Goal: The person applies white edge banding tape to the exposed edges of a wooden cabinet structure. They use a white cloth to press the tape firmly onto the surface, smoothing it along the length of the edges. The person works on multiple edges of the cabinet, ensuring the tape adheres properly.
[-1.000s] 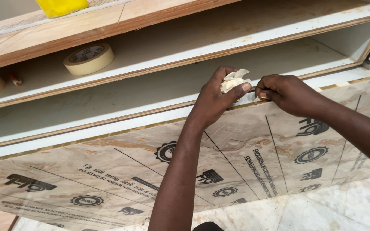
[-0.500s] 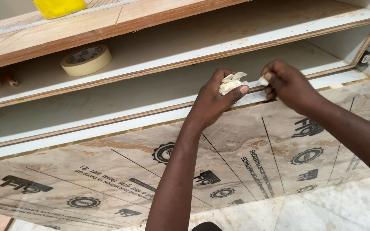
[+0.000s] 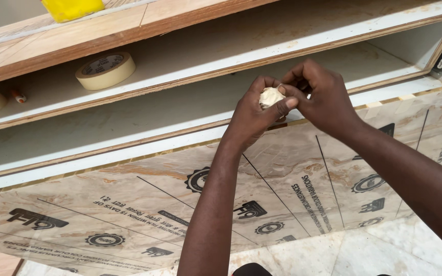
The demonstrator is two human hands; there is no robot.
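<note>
Hands now joined; tape wad point(image 3: 271, 96) balled, formerly stretched.

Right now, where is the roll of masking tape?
In the head view the roll of masking tape lies flat on the upper shelf, upper left, well left of both hands and below the yellow object.

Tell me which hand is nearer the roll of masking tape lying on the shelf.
Left. The left hand sits to the right of the tape roll, pinching a crumpled wad of tape. The right hand is farther right, beyond the wad.
</note>
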